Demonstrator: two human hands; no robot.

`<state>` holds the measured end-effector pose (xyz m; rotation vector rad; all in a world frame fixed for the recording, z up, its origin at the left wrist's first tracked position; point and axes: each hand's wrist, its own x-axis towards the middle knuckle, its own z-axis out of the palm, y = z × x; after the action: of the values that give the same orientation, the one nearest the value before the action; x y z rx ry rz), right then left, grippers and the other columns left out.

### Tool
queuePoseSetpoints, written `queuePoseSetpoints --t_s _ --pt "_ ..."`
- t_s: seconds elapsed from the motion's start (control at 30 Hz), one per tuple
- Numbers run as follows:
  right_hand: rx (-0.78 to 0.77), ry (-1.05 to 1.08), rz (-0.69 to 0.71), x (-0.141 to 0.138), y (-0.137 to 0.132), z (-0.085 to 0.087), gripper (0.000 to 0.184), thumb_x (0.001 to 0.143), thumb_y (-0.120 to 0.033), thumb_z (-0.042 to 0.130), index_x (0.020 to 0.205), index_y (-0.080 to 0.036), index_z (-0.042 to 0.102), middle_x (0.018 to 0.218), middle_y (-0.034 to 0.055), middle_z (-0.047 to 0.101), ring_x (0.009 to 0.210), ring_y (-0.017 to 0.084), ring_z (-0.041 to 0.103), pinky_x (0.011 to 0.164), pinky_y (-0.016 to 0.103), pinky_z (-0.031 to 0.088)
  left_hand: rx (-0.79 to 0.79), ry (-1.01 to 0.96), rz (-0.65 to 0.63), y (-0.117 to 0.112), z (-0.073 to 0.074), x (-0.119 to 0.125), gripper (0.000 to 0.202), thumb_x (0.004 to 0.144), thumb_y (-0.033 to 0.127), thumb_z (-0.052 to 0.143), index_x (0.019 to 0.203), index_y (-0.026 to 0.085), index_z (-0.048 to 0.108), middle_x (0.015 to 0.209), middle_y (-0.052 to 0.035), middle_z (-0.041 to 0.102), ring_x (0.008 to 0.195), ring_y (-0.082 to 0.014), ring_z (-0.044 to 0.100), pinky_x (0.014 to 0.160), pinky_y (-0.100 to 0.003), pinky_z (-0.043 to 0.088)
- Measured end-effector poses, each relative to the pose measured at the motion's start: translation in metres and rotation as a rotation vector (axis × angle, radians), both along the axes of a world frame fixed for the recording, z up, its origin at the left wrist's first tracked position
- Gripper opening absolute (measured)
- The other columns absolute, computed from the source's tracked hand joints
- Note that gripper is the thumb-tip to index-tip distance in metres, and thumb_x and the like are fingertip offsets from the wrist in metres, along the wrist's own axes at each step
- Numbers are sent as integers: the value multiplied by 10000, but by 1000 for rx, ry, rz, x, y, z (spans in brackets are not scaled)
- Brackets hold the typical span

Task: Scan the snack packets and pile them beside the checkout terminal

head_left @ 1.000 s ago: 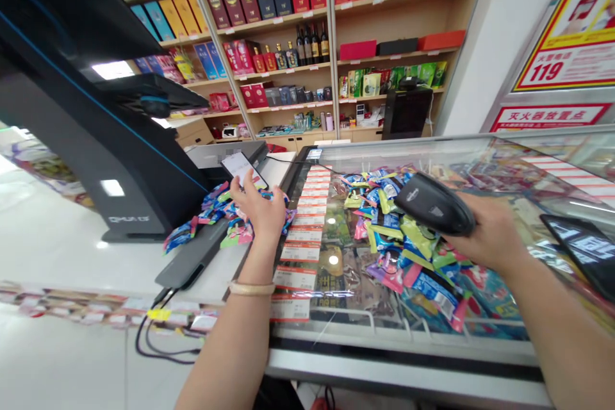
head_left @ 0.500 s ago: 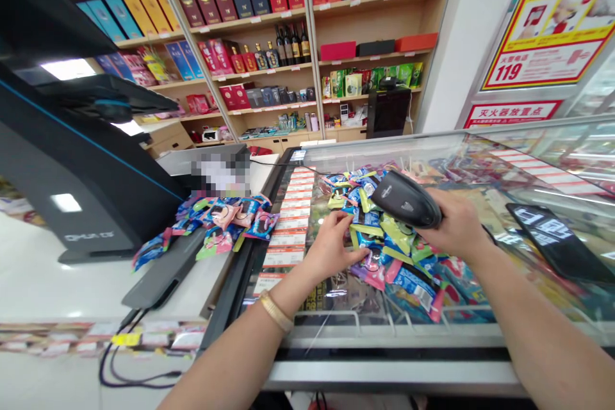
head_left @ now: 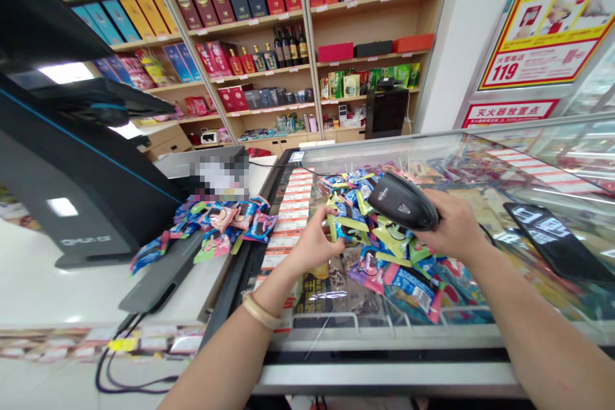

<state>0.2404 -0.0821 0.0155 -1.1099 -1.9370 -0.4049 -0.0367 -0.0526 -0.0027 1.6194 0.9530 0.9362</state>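
My right hand (head_left: 454,229) grips a black handheld barcode scanner (head_left: 401,202), its head pointing left over a heap of small candy packets (head_left: 394,256) on the glass counter (head_left: 365,327). My left hand (head_left: 314,245) pinches a blue and yellow-green packet (head_left: 342,225) at the left edge of that heap, lifted slightly in front of the scanner. A second pile of candy packets (head_left: 218,224) lies to the left beside a black keyboard (head_left: 161,275).
A dark checkout terminal (head_left: 67,160) stands at the left with cables (head_left: 125,365) hanging below. A row of price labels (head_left: 288,218) lines the counter's left strip. A black phone (head_left: 552,240) rests on the glass at right. Shelves of boxes and bottles (head_left: 288,45) fill the back wall.
My left hand left the pile by the terminal, crossed right to the heap on the glass and picked up a packet, raising it before the scanner. The scanner shifted slightly left.
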Motion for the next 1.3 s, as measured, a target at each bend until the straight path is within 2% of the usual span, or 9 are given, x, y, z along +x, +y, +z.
queuePoseSetpoints --t_s 0.2,0.33,0.57,0.73,0.87,1.0,1.1,1.2,1.3 --pt "26 -29 12 1 0 0 335 793 -347 590 1055 -163 687 890 116 755 775 258 721 672 342 552 -178 -277 120 7 15 -16 470 641 243 756 1046 210 519 697 84 585 503 -58 495 517 -190 381" --pt "21 -29 24 1 -1 0 331 793 -354 597 1048 -164 688 893 116 756 778 261 722 666 341 550 -272 -432 179 13 15 -20 576 598 351 870 1074 174 597 685 53 617 497 -54 509 514 -190 374" --pt "-7 -26 29 2 -1 -1 302 795 -363 588 1011 -174 683 860 102 741 749 247 703 652 334 532 -279 -395 277 17 11 -19 468 570 487 898 788 135 680 677 29 618 543 -44 508 486 -158 362" --pt "-2 -41 34 2 -1 -2 276 795 -364 600 986 -181 677 840 93 736 731 239 697 634 323 521 -375 -466 311 14 14 -17 502 545 509 911 781 170 627 620 48 604 523 -82 562 505 -185 453" --pt "-2 -56 20 1 -2 0 274 802 -362 590 992 -184 673 842 94 740 735 244 704 630 328 528 -487 -575 358 14 21 -17 421 726 532 800 780 173 586 599 36 592 458 -80 538 432 -172 432" --pt "34 -77 46 1 -5 3 243 804 -317 591 1005 -197 653 840 85 744 722 247 705 618 334 535 -702 -713 307 17 30 -22 340 960 427 460 756 170 551 596 -7 587 438 -98 530 349 -156 347" --pt "46 -81 68 1 -7 5 235 795 -261 592 1019 -207 638 842 86 739 725 261 704 616 347 534 -761 -815 278 17 34 -26 281 957 277 409 772 140 570 702 -64 650 542 -105 615 460 -173 480" --pt "48 -67 89 0 -9 6 261 774 -228 593 1032 -224 638 837 74 729 723 269 702 611 353 530 -656 -814 258 12 34 -25 52 884 166 555 869 133 592 819 -64 691 709 -127 700 661 -220 576" --pt "66 -59 116 -2 -10 8 281 776 -222 589 1052 -242 637 838 59 728 725 264 706 618 351 537 -417 -673 257 6 31 -21 382 763 172 762 1096 193 576 929 -23 700 817 -162 720 775 -295 588"
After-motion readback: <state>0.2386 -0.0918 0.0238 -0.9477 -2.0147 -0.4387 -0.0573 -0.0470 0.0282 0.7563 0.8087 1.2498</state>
